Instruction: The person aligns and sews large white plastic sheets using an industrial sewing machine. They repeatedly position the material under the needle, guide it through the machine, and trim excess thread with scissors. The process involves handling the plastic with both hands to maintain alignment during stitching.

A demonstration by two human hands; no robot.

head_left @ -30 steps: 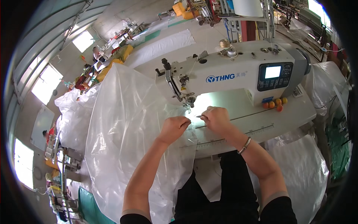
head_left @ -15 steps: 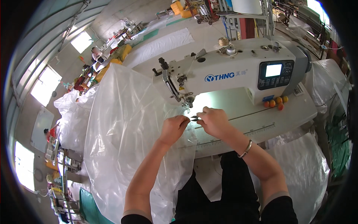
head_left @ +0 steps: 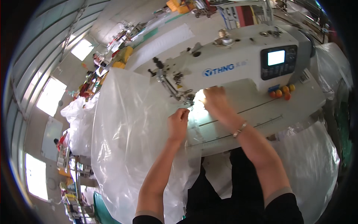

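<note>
My left hand (head_left: 178,125) is closed in a pinch just below the needle area of a white sewing machine (head_left: 238,67). A bright spot shows at its fingertips; what they pinch is too small to make out. A large clear plastic sheet (head_left: 130,149) spreads under and to the left of this hand, its right edge on the machine bed (head_left: 238,130). My right hand (head_left: 217,102), with a metal bangle (head_left: 240,129) at the wrist, is over the bed below the machine's arm. Its fingers are smeared by motion and partly lost in the lamp's glare.
Several small orange and yellow fruits (head_left: 284,90) lie on the bed below the control panel (head_left: 279,61). More clear plastic (head_left: 307,168) hangs at the right front. Bundled plastic (head_left: 78,123) stands at the left. Other people sit far off at the left.
My right hand has moved up and away from my left, toward the machine's arm. The small dark-bladed snips seen between the hands no longer show. My left hand has risen slightly; the view has shifted.
</note>
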